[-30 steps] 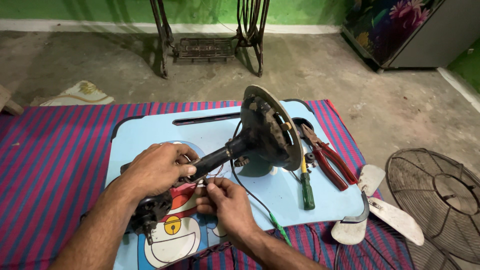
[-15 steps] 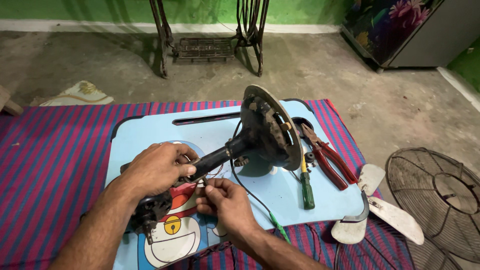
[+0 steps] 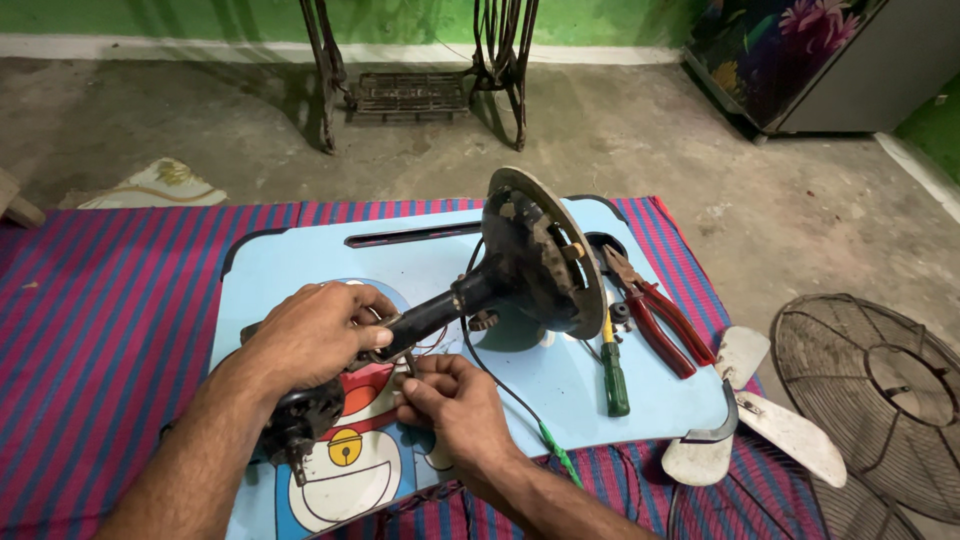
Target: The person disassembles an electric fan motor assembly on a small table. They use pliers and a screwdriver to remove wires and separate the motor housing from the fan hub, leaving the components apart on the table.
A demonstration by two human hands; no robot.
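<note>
A black fan stand lies on its side on a light blue lap table [image 3: 300,255], its round base [image 3: 540,255] tipped up at the far end. My left hand [image 3: 315,335] grips the stand's neck [image 3: 430,315] near the dark motor housing [image 3: 300,420]. Just below the neck, my right hand [image 3: 450,400] pinches thin wires [image 3: 432,345] between its fingertips. A black cable [image 3: 500,385] runs from the stand toward me and ends in a green piece [image 3: 555,450].
Red-handled pliers [image 3: 660,320] and a green-handled screwdriver [image 3: 612,375] lie right of the base. White fan blades [image 3: 750,420] and a wire fan guard [image 3: 880,395] rest at the right. A striped mat [image 3: 110,320] covers the floor; a treadle sewing-machine frame [image 3: 410,90] stands behind.
My right hand's fingers have shifted slightly on the wires under the neck. The left hand and the stand hold still.
</note>
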